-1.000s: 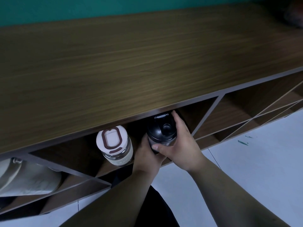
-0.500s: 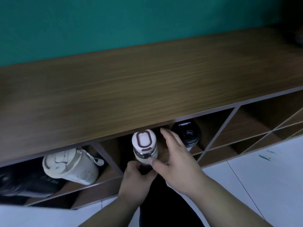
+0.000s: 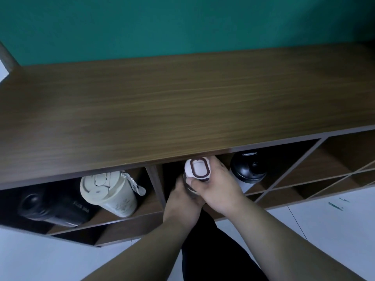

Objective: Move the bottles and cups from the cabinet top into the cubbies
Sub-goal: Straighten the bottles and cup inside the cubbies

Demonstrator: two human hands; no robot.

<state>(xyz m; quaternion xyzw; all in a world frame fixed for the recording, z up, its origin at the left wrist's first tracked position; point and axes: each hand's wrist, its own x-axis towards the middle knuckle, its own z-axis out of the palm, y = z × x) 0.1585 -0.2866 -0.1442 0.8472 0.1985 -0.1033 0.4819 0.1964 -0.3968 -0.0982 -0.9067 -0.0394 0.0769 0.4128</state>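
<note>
A bottle with a white lid ringed in brown [image 3: 197, 168] stands in the middle cubby, just under the cabinet top's [image 3: 182, 110] front edge. Both hands wrap it: my right hand [image 3: 215, 185] grips it from the right with the thumb below the lid, my left hand [image 3: 182, 199] holds its lower body, which is mostly hidden. A black-lidded bottle [image 3: 248, 169] sits in the same cubby to the right. In the left cubby lie a cream cup [image 3: 107, 191] and a black bottle [image 3: 52, 205].
Open cubbies with diagonal dividers [image 3: 316, 175] stretch to the right. A vertical divider [image 3: 157, 185] separates the left cubby from the middle one. A green wall [image 3: 182, 25] rises behind the cabinet and white floor [image 3: 324, 230] lies below.
My hands left the black-lidded bottle in the cubby and closed on the white-lidded bottle beside it. The camera view shifted left, bringing the left cubby's cup and black bottle into sight.
</note>
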